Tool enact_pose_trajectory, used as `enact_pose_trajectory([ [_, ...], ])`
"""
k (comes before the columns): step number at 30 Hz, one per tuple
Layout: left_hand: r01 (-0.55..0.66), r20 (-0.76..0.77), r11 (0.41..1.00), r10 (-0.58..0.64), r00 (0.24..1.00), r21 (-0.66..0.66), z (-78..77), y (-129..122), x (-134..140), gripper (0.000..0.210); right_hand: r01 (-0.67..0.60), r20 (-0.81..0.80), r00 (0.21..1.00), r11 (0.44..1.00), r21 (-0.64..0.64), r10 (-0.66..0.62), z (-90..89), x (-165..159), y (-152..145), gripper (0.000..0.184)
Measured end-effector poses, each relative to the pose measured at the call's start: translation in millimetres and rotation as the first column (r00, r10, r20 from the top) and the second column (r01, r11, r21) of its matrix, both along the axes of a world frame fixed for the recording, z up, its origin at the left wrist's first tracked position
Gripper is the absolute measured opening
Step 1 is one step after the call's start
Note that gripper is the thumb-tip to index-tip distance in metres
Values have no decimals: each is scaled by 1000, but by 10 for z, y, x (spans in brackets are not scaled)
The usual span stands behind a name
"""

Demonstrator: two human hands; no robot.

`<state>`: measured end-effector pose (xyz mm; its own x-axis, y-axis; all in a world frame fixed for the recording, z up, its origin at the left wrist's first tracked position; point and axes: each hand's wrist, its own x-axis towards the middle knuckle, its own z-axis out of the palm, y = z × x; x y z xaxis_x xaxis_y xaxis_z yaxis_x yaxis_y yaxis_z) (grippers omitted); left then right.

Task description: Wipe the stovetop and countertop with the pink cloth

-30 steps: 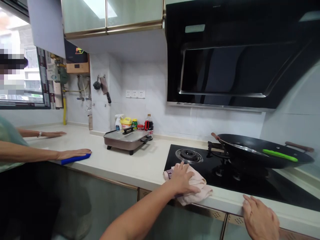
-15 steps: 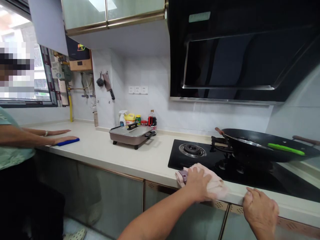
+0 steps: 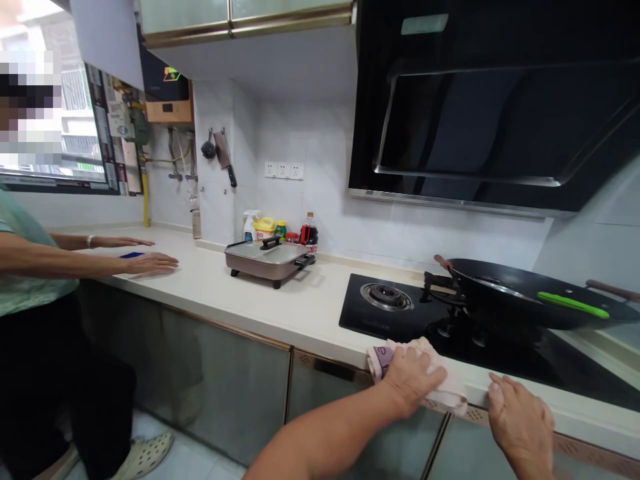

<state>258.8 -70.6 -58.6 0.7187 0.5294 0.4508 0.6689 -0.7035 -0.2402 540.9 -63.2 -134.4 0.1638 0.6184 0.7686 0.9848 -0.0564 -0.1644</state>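
Note:
My left hand [image 3: 413,379] presses on a folded pale pink cloth [image 3: 445,393] with a purple patch, its fingers curled over the top. The cloth lies across the front edge of the light countertop [image 3: 310,327], just in front of the black gas stove [image 3: 400,327]. To the right, my right hand [image 3: 521,417] rests against the same edge, with its fingers lying over the rim and nothing seen in it.
A large black wok [image 3: 510,303] holding a bright green utensil [image 3: 573,305] sits on the right burner. Further left stands a lidded electric pan [image 3: 267,260], with bottles [image 3: 309,237] behind it. At far left, a person's hands [image 3: 150,262] are by a blue cloth [image 3: 131,255].
My left hand and the pink cloth have slid a little right along the counter edge. My right hand stays put. The other person's near hand has moved off the blue cloth.

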Motion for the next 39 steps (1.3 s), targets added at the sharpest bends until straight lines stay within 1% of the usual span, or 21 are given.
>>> enact_pose_trajectory([
  [4,-38,-11,998,38,999,-55,7,9,-643,83,-23,24,999,1000,20,22,-38,38,20,63],
  [5,-70,-5,995,69,998,-69,11,18,-830,83,-32,31,999,999,25,31,-52,53,30,62],
  [7,-150,8,985,151,988,-81,21,36,-1245,74,-50,29,998,998,31,49,-81,83,48,60],
  [9,-215,-25,973,213,977,-87,33,49,-1722,65,-62,14,998,997,35,62,-106,103,58,58],
  [10,-237,-34,968,235,971,-80,38,50,-1983,64,-66,7,998,997,41,66,-115,105,58,58],
  [14,-386,35,922,386,922,-1,39,-7,-3088,57,-54,-7,998,995,83,55,-114,52,42,59],
  [15,-443,44,896,443,895,0,39,-41,-3345,59,-44,-6,999,995,94,45,-105,29,37,59],
  [16,-531,64,848,529,846,3,40,-81,-3575,62,-33,-4,999,994,104,33,-95,5,34,59],
  [18,-717,137,697,710,691,6,59,-169,-3925,66,-12,-3,1000,994,111,12,-73,-39,36,59],
  [20,-830,162,558,821,548,-20,103,-248,-4090,70,0,-7,1000,995,103,0,-56,-72,48,60],
  [21,-858,150,512,852,501,-41,134,-278,-4101,73,7,-11,1000,995,97,-6,-50,-85,57,59],
  [22,-874,125,483,872,473,-62,169,-299,-4070,75,17,-18,1000,995,93,-15,-46,-95,67,58],
  [23,-879,98,470,882,462,-79,204,-312,-4001,76,26,-25,999,995,93,-23,-42,-105,77,57],
  [25,-872,59,482,876,478,-85,261,-315,-3780,75,38,-30,999,994,101,-35,-37,-122,91,54],
  [27,-838,33,541,841,540,-64,283,-291,-3475,72,43,-22,999,993,107,-41,-31,-139,97,54],
  [29,-780,1,624,781,625,-46,261,-245,-3100,73,48,-6,999,993,110,-48,-27,-152,96,55],
  [31,-699,-42,715,697,716,-39,199,-177,-2659,76,55,4,998,992,114,-55,-26,-159,98,56],
  [33,-586,-73,810,584,809,-23,116,-95,-2160,75,56,13,998,991,118,-58,-30,-157,108,56],
  [35,-473,-67,881,474,878,31,28,-11,-1624,61,54,20,998,992,118,-56,-40,-148,125,56],
  [37,-370,-53,925,375,925,93,-49,64,-1071,43,48,19,999,992,120,-51,-53,-138,141,55],
  [39,-268,-47,955,276,960,128,-110,125,-517,36,43,18,999,991,125,-46,-64,-128,148,54],
])
